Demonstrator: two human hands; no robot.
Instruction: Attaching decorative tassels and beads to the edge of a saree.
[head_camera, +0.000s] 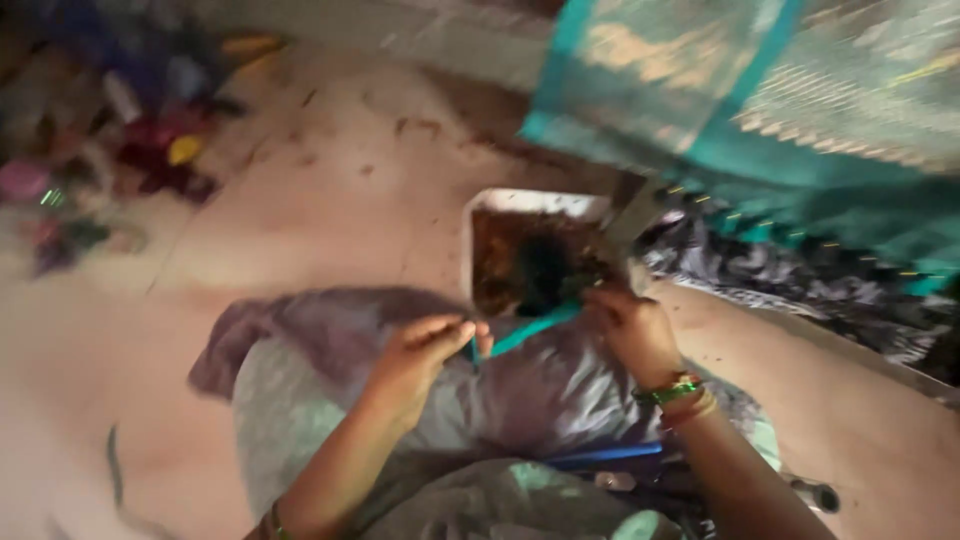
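My left hand (420, 352) and my right hand (632, 328) hold the two ends of a thin teal strip (528, 330), stretched between them over a grey-purple cloth (520, 390) on my lap. The left fingers pinch the strip's lower end. The right hand grips its upper end and wears green and gold bangles (672, 392). Just beyond the hands lies a white rectangular tray (480, 210) filled with dark brown material. The picture is blurred by motion.
A teal and gold patterned cloth (800, 110) hangs at the upper right, with dark patterned fabric (800, 285) below it. Colourful small items (130, 140) lie scattered on the pale stone floor (330, 170) at the upper left. A blue object (600, 455) shows under the lap cloth.
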